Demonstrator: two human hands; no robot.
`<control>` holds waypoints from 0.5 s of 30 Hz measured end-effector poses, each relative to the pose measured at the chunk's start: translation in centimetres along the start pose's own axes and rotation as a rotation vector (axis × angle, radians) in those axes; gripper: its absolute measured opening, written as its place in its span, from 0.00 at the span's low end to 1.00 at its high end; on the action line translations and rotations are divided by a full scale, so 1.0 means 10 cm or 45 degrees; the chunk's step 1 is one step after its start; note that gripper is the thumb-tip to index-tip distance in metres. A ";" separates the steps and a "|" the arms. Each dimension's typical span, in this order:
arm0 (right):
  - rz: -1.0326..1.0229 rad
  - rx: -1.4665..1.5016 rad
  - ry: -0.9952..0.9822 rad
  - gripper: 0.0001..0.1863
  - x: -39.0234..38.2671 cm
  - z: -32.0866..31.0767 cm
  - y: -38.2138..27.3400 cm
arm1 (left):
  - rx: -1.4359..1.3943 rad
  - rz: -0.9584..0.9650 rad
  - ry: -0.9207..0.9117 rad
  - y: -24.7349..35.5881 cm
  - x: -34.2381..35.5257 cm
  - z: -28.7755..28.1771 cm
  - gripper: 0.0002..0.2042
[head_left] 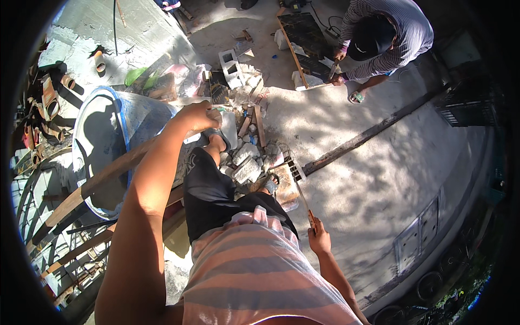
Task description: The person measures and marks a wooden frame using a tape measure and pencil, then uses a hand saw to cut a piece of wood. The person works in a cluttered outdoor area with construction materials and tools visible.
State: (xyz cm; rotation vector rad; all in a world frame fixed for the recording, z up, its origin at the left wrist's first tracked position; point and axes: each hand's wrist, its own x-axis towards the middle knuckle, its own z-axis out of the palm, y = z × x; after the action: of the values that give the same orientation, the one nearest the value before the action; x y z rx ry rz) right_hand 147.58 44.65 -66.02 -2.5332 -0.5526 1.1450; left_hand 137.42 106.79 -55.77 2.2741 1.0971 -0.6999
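Observation:
My left hand (196, 118) is raised in front of me with its fingers curled closed. A pale edge shows at the fingertips, and a long wooden plank (116, 165) runs behind my forearm towards the hand. I cannot make out whether the hand grips the plank. Low at my right side, my right hand (319, 237) is wrapped round the orange-brown handle of a long, thin-bladed tool (305, 200). Its blade points forward and ends close to a small dark grate (295, 169) on the ground, beside my foot. Whether the two touch is unclear.
Broken concrete (246, 169) lies round my feet, with a hollow block (232, 69) beyond. A blue-rimmed drum (122, 116) stands left, near pipes (50, 104). Further off, a crouching person (387, 40) works at a dark panel (306, 46). A dark groove (374, 130) crosses the concrete floor.

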 end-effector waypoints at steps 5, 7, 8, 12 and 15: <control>0.370 -0.201 -0.242 0.26 -0.33 0.36 0.92 | -0.071 0.056 0.197 0.16 -0.14 0.04 0.42; 0.483 -0.159 -0.310 0.25 -0.42 0.47 1.22 | 0.003 0.063 0.229 0.22 -0.24 0.05 0.39; 0.542 -0.141 -0.341 0.24 -0.44 0.54 1.39 | 0.056 0.099 0.321 0.23 -0.26 0.11 0.37; 0.671 0.081 -0.251 0.21 -0.24 0.54 1.57 | 0.110 0.667 1.097 0.67 -0.44 0.19 0.26; 0.500 -0.037 -0.214 0.22 0.20 0.44 1.47 | -0.239 0.793 1.068 1.15 -0.62 0.65 0.22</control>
State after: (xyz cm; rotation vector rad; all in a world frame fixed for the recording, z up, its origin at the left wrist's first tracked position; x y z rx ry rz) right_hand 148.65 33.15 -76.39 -2.6598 -0.1058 1.5010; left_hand 141.99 93.07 -53.97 2.5652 0.6283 0.6266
